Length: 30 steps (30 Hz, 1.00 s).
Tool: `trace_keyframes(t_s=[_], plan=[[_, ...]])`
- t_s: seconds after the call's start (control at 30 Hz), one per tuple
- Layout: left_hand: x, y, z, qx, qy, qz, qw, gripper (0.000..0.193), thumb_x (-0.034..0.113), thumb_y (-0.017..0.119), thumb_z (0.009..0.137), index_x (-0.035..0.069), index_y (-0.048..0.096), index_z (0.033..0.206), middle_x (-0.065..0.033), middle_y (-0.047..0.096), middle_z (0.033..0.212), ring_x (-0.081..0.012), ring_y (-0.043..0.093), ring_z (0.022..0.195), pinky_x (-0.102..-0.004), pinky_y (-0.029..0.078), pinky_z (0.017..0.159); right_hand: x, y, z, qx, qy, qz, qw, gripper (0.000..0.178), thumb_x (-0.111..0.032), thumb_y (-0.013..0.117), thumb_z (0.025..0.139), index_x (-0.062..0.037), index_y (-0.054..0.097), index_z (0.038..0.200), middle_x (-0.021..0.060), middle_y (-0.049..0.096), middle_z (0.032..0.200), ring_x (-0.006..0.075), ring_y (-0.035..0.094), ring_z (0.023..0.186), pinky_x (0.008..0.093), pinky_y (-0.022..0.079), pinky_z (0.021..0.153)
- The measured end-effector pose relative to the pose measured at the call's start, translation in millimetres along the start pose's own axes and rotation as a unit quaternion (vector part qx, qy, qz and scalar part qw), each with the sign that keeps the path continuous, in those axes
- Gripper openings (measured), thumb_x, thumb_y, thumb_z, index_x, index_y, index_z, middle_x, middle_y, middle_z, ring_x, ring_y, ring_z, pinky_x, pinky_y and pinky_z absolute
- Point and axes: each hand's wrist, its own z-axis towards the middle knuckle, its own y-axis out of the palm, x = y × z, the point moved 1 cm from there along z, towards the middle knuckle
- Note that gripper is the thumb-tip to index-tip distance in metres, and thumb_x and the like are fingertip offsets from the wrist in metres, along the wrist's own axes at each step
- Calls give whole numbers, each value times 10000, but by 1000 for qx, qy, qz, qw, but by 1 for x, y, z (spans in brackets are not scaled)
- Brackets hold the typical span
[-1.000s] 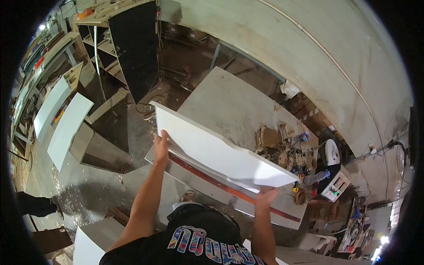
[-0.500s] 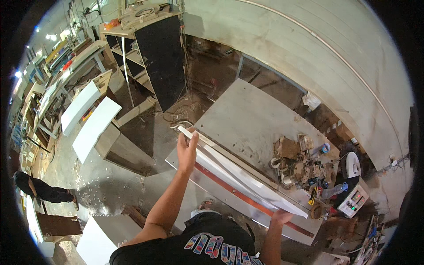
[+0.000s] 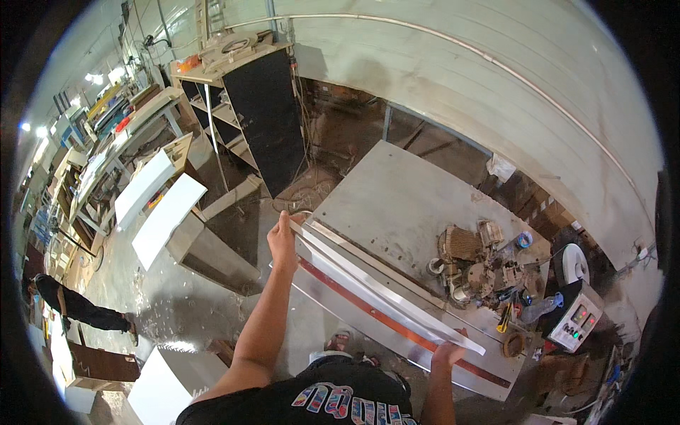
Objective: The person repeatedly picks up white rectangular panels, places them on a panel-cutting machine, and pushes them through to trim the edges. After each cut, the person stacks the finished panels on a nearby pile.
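A long narrow white board (image 3: 386,292) lies lengthwise along the front edge of a grey machine table (image 3: 397,198), held near its two ends. At the far left end, my left hand (image 3: 282,244) is closed on the board, thumb up and fingers going behind it. Closer to me at the other end, my right hand (image 3: 448,352) grips the board, its fingers partly hidden. Below the board runs a grey front ledge (image 3: 333,312) with a red-brown strip (image 3: 375,307) along it.
A dusty motor assembly (image 3: 474,262) sits on the table's right part. Beyond it are a blue tape roll (image 3: 524,239), a clear bottle (image 3: 544,307), a yellow-handled tool (image 3: 504,317) and a control box (image 3: 577,317). White panels (image 3: 170,219) rest at left; another person (image 3: 85,304) is farther left.
My left hand has shifted left and now grips the board's end. The board has turned, showing a narrower face. My right hand still holds the other end. The view has moved slightly.
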Motion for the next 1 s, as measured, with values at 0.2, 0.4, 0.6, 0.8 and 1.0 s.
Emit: trace_keyframes(t_s=[0.2,0.4,0.6,0.8,1.0], plan=[[-74,-8,8,-111,-28,-86,990,789,675,360,1170,28,591,1557,-135,570,1617,-247,438,1559,-425,234,1346,5,-2,3,-8,1,-86,996,300,-299,600,1137,-41,674,1270,61,689,1215,214,633,1132,400,517,1037],[-124,-13,-29,-11,-81,-137,987,609,508,410,1218,80,482,1644,-53,550,1597,-210,495,1468,-367,389,1233,-5,-18,6,17,73,-65,995,354,-346,589,1127,-39,652,1292,63,665,1245,223,626,1142,397,519,1033],[-37,-24,-129,-48,136,-45,989,443,461,432,1229,77,620,1344,19,596,1177,-103,523,1094,-312,455,1013,-28,-17,13,-13,95,-103,990,418,-394,565,1121,-43,643,1333,71,658,1294,242,626,1178,409,520,1043],[-13,-106,-196,114,114,-53,986,443,449,462,1223,49,650,1257,7,614,1158,-123,549,1089,-333,473,1008,-39,43,2,-112,153,-156,969,482,-441,542,1114,-47,634,1375,80,651,1344,261,627,1214,420,520,1054],[-25,-231,-243,257,62,-183,947,524,517,424,1215,59,680,1229,-12,712,1038,-150,668,948,-354,559,916,-6,128,-46,-244,215,-205,923,546,-489,518,1107,-51,625,1416,88,644,1394,280,627,1250,432,521,1064]])
